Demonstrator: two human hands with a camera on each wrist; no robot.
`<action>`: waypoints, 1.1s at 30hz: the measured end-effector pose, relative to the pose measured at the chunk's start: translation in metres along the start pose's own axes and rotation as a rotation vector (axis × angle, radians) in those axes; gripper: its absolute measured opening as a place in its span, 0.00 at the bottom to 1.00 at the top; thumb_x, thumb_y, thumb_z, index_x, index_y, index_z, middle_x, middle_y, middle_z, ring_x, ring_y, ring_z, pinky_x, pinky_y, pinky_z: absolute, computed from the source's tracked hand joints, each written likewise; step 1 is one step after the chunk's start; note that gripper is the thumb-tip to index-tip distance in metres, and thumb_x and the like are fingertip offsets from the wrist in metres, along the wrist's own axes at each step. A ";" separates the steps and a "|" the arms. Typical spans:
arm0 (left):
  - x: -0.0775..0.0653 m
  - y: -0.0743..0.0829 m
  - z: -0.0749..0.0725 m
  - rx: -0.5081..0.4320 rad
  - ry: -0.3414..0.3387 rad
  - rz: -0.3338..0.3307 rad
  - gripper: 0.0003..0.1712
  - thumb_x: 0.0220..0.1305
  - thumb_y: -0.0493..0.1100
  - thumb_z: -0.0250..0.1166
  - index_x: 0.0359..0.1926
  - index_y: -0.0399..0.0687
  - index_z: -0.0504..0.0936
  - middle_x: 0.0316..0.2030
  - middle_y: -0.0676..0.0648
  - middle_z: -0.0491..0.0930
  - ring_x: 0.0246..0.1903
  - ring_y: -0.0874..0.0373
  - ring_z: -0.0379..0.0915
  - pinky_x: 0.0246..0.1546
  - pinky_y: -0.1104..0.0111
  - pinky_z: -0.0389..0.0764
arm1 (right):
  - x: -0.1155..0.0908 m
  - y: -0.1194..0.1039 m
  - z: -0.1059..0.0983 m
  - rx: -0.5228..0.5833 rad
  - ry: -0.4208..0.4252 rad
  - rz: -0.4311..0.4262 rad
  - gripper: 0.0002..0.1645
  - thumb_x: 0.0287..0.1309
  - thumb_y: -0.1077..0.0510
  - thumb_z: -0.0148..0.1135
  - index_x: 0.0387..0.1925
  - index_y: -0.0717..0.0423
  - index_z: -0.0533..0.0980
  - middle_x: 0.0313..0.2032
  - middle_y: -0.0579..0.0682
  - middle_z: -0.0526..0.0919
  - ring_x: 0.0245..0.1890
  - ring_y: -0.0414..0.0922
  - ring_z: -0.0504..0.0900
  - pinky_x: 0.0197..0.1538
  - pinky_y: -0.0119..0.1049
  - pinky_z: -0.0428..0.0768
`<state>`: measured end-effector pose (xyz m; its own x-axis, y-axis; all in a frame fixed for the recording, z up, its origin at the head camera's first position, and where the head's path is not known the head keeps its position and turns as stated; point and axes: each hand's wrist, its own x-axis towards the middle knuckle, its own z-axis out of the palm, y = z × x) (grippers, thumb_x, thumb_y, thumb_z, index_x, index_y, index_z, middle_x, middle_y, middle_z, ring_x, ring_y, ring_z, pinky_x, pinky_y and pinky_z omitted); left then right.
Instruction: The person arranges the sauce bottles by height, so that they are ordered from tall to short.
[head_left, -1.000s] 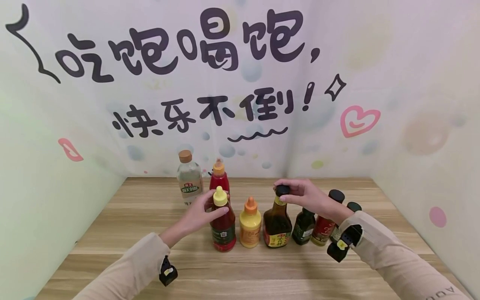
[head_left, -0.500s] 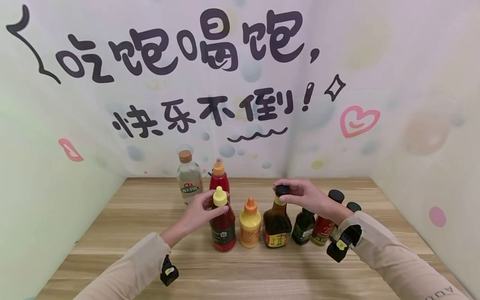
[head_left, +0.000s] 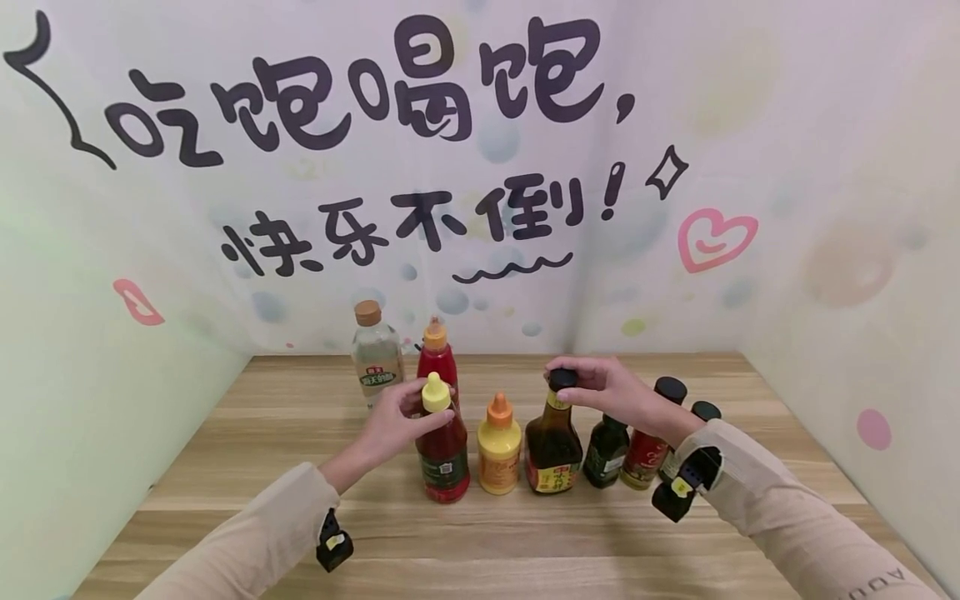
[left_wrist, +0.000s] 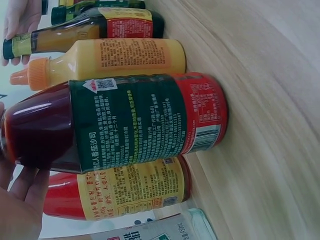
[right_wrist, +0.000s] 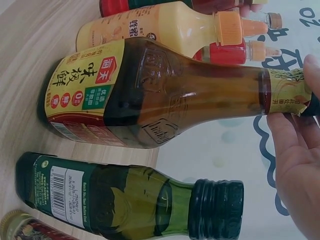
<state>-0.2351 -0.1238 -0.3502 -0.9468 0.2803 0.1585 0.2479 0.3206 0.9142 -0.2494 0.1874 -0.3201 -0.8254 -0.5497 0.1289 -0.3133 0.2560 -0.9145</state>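
My left hand point(head_left: 386, 423) grips the upper part of a dark red ketchup bottle point(head_left: 444, 467) with a yellow nozzle cap, upright on the table. In the left wrist view, its green and red label point(left_wrist: 132, 120) faces the camera, and fingers curl round its shoulder. With thumb and fingers, my right hand point(head_left: 611, 392) holds a brown soy sauce bottle point(head_left: 553, 446) at its neck, just under the black cap. The right wrist view shows its yellow label point(right_wrist: 82, 80). Between these two bottles stands a yellow squeeze bottle point(head_left: 499, 454) with an orange nozzle.
Behind the ketchup stand a red squeeze bottle point(head_left: 438, 362) and a clear vinegar bottle point(head_left: 377, 350). Right of the soy sauce are a dark green bottle point(head_left: 606, 450), a red-labelled bottle point(head_left: 647, 454) and another black-capped bottle point(head_left: 706, 411), partly behind the right wrist. A printed cloth backs the wooden table point(head_left: 510, 550).
The head view has shifted very slightly. Both hands keep their hold on the same two bottles, and the row of bottles stands as before.
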 end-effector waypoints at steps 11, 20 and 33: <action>-0.007 -0.004 0.002 -0.027 0.099 0.032 0.29 0.50 0.41 0.67 0.53 0.36 0.71 0.46 0.40 0.76 0.42 0.49 0.74 0.41 0.59 0.77 | 0.002 -0.002 0.001 -0.016 0.007 0.012 0.25 0.53 0.54 0.60 0.54 0.53 0.70 0.52 0.55 0.72 0.49 0.48 0.74 0.47 0.39 0.75; -0.007 0.004 -0.003 0.015 0.163 0.098 0.26 0.49 0.38 0.67 0.51 0.35 0.73 0.44 0.40 0.77 0.43 0.50 0.75 0.41 0.60 0.76 | 0.001 -0.001 0.001 -0.008 0.008 0.013 0.25 0.53 0.55 0.60 0.54 0.53 0.70 0.53 0.55 0.72 0.49 0.48 0.74 0.47 0.39 0.75; 0.006 0.014 0.007 0.039 0.178 0.094 0.28 0.48 0.43 0.68 0.51 0.38 0.74 0.45 0.42 0.77 0.43 0.51 0.75 0.41 0.61 0.77 | 0.000 -0.001 0.001 -0.011 0.013 0.012 0.24 0.53 0.55 0.60 0.54 0.52 0.70 0.53 0.55 0.72 0.50 0.48 0.74 0.47 0.39 0.75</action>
<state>-0.2361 -0.1115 -0.3393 -0.9396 0.1472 0.3090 0.3413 0.3364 0.8777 -0.2487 0.1862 -0.3198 -0.8351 -0.5363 0.1225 -0.3083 0.2717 -0.9117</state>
